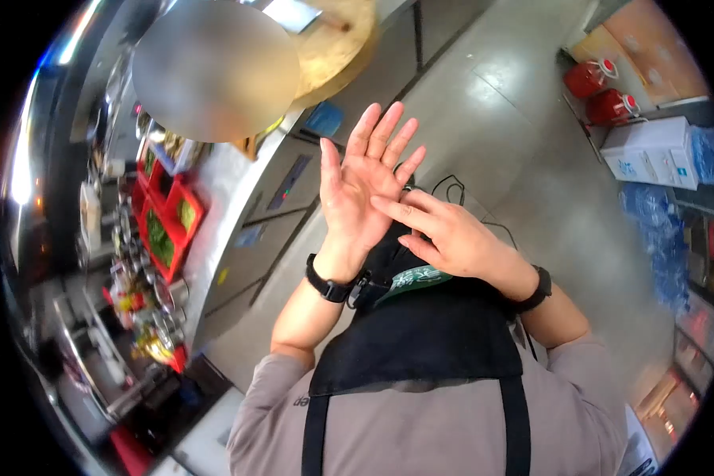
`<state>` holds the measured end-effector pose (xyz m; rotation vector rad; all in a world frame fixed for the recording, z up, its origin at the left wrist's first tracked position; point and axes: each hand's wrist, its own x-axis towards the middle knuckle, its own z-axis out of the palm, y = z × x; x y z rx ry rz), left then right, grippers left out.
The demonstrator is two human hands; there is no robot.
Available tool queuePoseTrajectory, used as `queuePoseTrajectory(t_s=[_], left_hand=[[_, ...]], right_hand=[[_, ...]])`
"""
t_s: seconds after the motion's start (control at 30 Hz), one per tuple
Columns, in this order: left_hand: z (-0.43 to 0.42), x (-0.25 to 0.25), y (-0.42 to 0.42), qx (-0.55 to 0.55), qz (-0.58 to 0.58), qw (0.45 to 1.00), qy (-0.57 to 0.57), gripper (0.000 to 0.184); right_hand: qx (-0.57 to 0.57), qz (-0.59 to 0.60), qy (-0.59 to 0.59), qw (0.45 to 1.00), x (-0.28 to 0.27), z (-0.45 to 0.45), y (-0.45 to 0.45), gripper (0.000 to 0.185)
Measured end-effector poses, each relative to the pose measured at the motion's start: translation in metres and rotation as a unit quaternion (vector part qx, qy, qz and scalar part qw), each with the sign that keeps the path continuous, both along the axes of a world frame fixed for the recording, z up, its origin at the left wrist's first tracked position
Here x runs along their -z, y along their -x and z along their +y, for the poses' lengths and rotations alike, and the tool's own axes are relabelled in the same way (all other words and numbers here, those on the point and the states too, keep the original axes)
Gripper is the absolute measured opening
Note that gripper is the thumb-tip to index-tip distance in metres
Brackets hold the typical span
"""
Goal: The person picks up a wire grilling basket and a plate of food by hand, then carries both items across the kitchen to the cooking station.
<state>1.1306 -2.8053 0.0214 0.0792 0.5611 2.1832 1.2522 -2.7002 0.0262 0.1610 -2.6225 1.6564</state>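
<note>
My left hand [365, 186] is raised with the palm turned up and the fingers spread, holding nothing. The index fingertip of my right hand [456, 238] rests at the left palm's edge, below the little finger. That right hand shows its back; its thumb stands apart from the fingers and nothing is seen in it. Black bands circle both wrists, the left band [325, 279] and the right band [538, 289]. Below the hands is a black apron [420, 341] with a green and white print.
A steel counter [230, 190] runs along the left, bearing red containers [166, 218] of green food and several bottles. A round wooden board [341, 51] lies at the top, beside a blurred patch. On the right stand red-filled jugs [611, 105], a white box [650, 151] and blue-wrapped bottles [658, 238].
</note>
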Motion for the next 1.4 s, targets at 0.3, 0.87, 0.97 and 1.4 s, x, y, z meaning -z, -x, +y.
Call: queuePoseTrajectory(t_s=[0.3,0.87,0.97,1.4], left_hand=[[0.152,-0.022,0.099,0.150,0.150,0.977,0.009,0.077],[0.561,0.003,0.081,0.362,0.435,0.823,-0.056,0.106],[0.644,-0.011,0.059,0.380,0.428,0.818,-0.058,0.108],[0.914,-0.022,0.166,0.328,0.326,0.882,-0.095,0.119]], right_hand=[[0.201,0.042,-0.008,0.979,-0.029,0.119,0.086,0.075],[0.415,0.123,-0.046,0.900,0.006,0.475,0.049,0.070],[0.422,0.100,-0.054,0.899,-0.012,0.562,0.026,0.067],[0.358,0.162,-0.068,0.917,-0.026,0.861,0.143,0.051]])
